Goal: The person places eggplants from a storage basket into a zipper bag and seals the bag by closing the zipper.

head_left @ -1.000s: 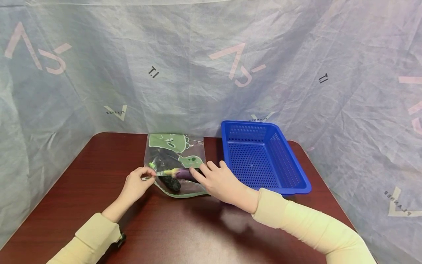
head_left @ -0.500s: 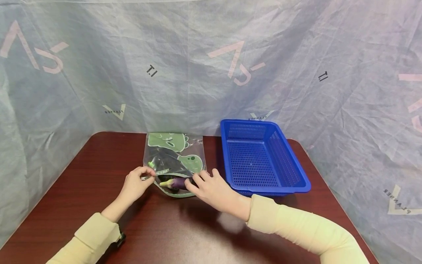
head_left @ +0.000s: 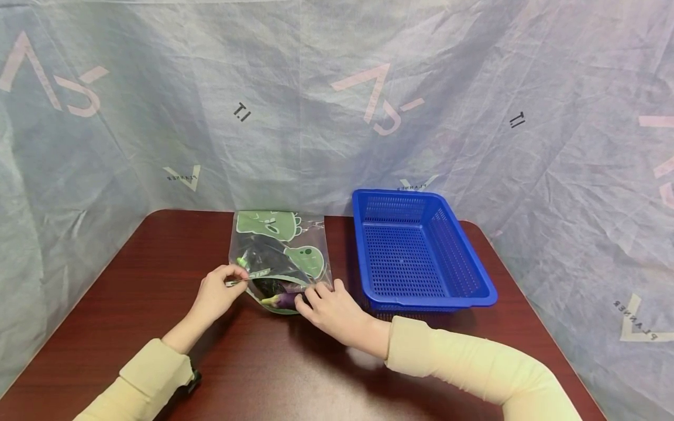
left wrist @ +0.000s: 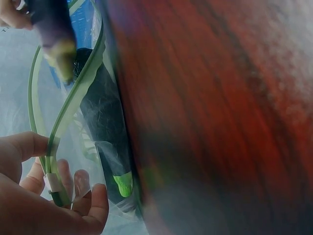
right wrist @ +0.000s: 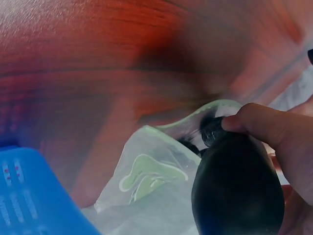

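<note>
My left hand [head_left: 218, 292] pinches the left end of the zip edge of a clear bag [head_left: 268, 226] with green cartoon prints. By those fingers a white zip slider [left wrist: 52, 182] shows in the left wrist view. My right hand [head_left: 337, 313] grips a dark purple eggplant [right wrist: 237, 186] by its body. The eggplant's pale stem end [left wrist: 62, 58] points left at the bag's parted mouth; how far inside it reaches, I cannot tell. Within the bag lies a long dark vegetable [left wrist: 105, 110] with a bright green end.
A blue perforated plastic basket [head_left: 363, 257] stands right of the bag, close to my right hand. The reddish-brown tabletop [head_left: 253, 374] extends towards me. Grey printed cloth [head_left: 300, 117] hangs behind and on both sides.
My right hand has brought the eggplant towards me and slightly left, down from above the bag's upper layer to its mouth. My left hand keeps its pinch in the same place.
</note>
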A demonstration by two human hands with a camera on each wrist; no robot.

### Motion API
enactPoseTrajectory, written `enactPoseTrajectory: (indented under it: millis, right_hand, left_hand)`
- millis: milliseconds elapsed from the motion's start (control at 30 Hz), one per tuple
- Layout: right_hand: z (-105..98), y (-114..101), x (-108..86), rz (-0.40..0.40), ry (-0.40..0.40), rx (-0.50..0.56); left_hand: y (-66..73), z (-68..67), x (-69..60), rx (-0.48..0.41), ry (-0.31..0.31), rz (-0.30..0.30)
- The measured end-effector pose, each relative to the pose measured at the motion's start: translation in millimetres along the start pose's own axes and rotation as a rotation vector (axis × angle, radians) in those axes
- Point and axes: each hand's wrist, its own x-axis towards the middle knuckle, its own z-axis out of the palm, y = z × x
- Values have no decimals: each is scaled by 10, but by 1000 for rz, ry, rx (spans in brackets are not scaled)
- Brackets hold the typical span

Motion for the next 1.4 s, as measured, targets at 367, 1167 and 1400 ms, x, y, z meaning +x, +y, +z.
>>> enactPoseTrajectory:
  millis: [367, 1167, 1400]
  right_hand:
    - [74, -116, 4, 45, -20, -55]
    - [224, -484, 185, 217, -18, -191]
    - [271, -505, 232, 206, -13, -183]
  left_hand:
    - [21, -3, -3, 3, 10, 19]
    - [33, 12, -11, 1, 7, 7]
    - [38, 19, -11, -4, 3, -1]
